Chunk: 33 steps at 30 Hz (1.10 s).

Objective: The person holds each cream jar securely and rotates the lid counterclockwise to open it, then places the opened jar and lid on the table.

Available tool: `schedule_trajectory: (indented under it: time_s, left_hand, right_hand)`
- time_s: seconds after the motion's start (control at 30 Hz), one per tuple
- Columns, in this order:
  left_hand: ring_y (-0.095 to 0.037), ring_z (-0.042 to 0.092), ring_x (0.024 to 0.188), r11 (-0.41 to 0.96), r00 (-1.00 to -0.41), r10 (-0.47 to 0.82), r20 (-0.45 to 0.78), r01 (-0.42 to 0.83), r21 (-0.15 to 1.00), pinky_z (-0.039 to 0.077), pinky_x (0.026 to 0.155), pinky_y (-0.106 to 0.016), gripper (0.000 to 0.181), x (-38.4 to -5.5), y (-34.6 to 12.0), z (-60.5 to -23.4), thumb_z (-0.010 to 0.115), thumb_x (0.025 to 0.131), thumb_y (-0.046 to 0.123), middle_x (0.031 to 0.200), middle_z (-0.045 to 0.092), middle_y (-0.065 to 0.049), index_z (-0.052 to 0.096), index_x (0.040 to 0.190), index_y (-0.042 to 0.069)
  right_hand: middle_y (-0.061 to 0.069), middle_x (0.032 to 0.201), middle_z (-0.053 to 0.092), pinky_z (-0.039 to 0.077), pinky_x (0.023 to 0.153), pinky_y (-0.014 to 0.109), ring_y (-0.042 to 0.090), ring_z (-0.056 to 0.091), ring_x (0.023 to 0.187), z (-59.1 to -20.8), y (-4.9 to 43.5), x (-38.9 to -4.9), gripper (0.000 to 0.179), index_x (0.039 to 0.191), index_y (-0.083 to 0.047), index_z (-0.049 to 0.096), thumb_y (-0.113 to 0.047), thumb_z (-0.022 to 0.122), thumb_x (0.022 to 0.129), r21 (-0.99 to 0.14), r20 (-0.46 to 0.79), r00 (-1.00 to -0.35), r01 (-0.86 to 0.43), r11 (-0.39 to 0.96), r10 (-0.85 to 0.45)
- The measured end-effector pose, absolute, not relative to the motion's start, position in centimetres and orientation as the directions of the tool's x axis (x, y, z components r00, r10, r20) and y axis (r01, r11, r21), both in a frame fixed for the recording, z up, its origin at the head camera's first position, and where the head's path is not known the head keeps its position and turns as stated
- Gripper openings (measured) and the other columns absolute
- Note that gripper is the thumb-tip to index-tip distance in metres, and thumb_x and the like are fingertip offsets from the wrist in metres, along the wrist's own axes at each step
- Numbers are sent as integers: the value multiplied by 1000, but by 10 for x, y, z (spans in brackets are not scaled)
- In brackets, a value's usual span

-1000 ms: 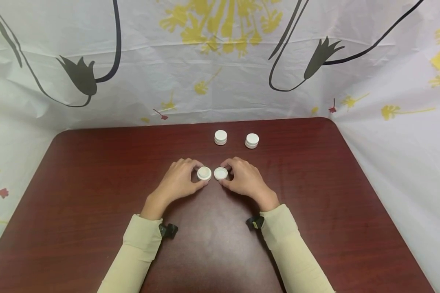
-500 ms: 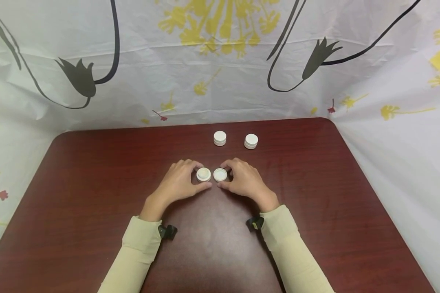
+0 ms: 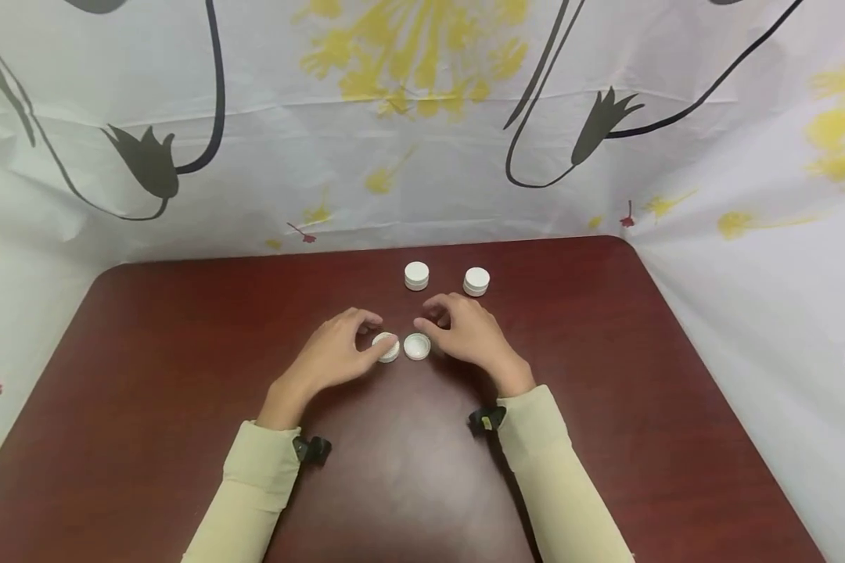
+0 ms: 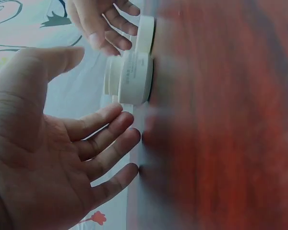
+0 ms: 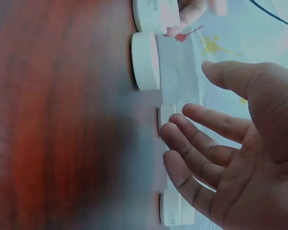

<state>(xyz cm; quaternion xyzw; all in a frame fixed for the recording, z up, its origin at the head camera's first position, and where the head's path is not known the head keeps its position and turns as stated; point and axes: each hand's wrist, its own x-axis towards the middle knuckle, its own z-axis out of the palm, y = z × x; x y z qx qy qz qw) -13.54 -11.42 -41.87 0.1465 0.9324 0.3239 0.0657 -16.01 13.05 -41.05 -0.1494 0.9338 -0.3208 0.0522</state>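
White cloth [image 3: 253, 133] printed with dark stems and yellow blooms hangs behind a dark red tabletop [image 3: 183, 352], where a person's two hands hover around small white containers. Fingers of the left hand [image 3: 334, 349] are loose and parted, gripping nothing; its thumb overlaps the uncapped jar [image 4: 137, 79] in the head view, and whether the forefinger touches the jar cannot be told. Fingers of the right hand [image 3: 468, 332] are likewise relaxed and gently spread, holding nothing.

The jar stands upright at the left hand's three o'clock. Just beside it, at the jar's own three o'clock, sits the lid [image 3: 417, 346], hollow side up, with the right thumb near its twelve o'clock edge. Neither piece appears to be held, and that is the chief hazard: a stray thumb could nudge the light-looking jar sideways into the lid, or tip it, perhaps spilling anything inside. A careless press on the lid's rim could flip it or send it skidding. If the lid were to go back on at a slant, the threads would probably bind.

Farther out, at the lid's twelve o'clock, stands a second jar [image 3: 416, 275]; a third jar [image 3: 476, 281] stands between one and two o'clock, just beyond the right knuckles, where a careless forward reach could bump it.
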Motion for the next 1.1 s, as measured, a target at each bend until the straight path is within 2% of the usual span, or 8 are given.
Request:
schedule_trajectory:
  time_s: [0.13, 0.23, 0.4, 0.63, 0.73, 0.83, 1.1]
  left_hand:
    - [-27, 68, 117, 733, -959, 284, 23, 232, 639, 55, 103, -49, 43, -140, -121, -423, 67, 102, 38, 125, 72, -9, 69, 132, 8]
    - [-29, 68, 117, 723, -961, 270, 50, 237, 649, 55, 101, -50, 40, -146, -121, -427, 67, 102, 32, 126, 73, -11, 68, 133, 8]
    - [-29, 68, 119, 715, -964, 261, 44, 224, 663, 55, 103, -50, 40, -160, -113, -428, 68, 101, 30, 129, 72, -10, 67, 134, 7]
    - [-30, 68, 121, 721, -961, 276, 27, 226, 655, 54, 104, -50, 42, -178, -106, -423, 71, 99, 28, 131, 71, -13, 67, 134, 5]
    - [-31, 68, 122, 724, -960, 280, 28, 230, 651, 54, 105, -50, 43, -183, -106, -419, 72, 99, 28, 131, 71, -13, 66, 135, 5]
    - [-30, 68, 122, 732, -960, 280, 22, 228, 642, 54, 105, -51, 43, -185, -106, -418, 72, 99, 28, 132, 71, -13, 66, 135, 5]
    - [-30, 68, 122, 739, -962, 272, 14, 218, 638, 54, 105, -51, 41, -188, -109, -423, 72, 99, 28, 131, 71, -12, 67, 134, 6]
  right_hand:
    - [-2, 108, 76, 56, 81, 40, 14, 70, 92, -417, 122, -165, 35, 125, -14, 75, -37, 70, 99, -626, 28, -949, -261, 735, -314]
    - [0, 107, 75, 56, 80, 42, 17, 70, 93, -420, 118, -169, 29, 122, -15, 76, -32, 71, 99, -626, 58, -957, -256, 737, -283]
    - [7, 128, 70, 57, 97, 51, 27, 68, 117, -422, 115, -181, 34, 127, -15, 73, -28, 77, 96, -601, 113, -960, -272, 752, -258]
    - [11, 154, 56, 48, 116, 52, 32, 51, 146, -425, 110, -199, 50, 142, -11, 65, -24, 77, 95, -571, 149, -943, -328, 753, -298]
    - [10, 164, 48, 42, 121, 58, 33, 44, 154, -426, 107, -204, 54, 147, -13, 61, -25, 76, 97, -554, 138, -941, -332, 763, -310]
    - [9, 167, 45, 39, 123, 61, 34, 42, 156, -428, 105, -207, 55, 150, -15, 59, -27, 74, 98, -539, 114, -946, -315, 781, -302]
    - [6, 158, 55, 55, 107, 52, 31, 59, 142, -427, 101, -211, 50, 145, -14, 63, -28, 73, 99, -524, 112, -953, -297, 798, -281]
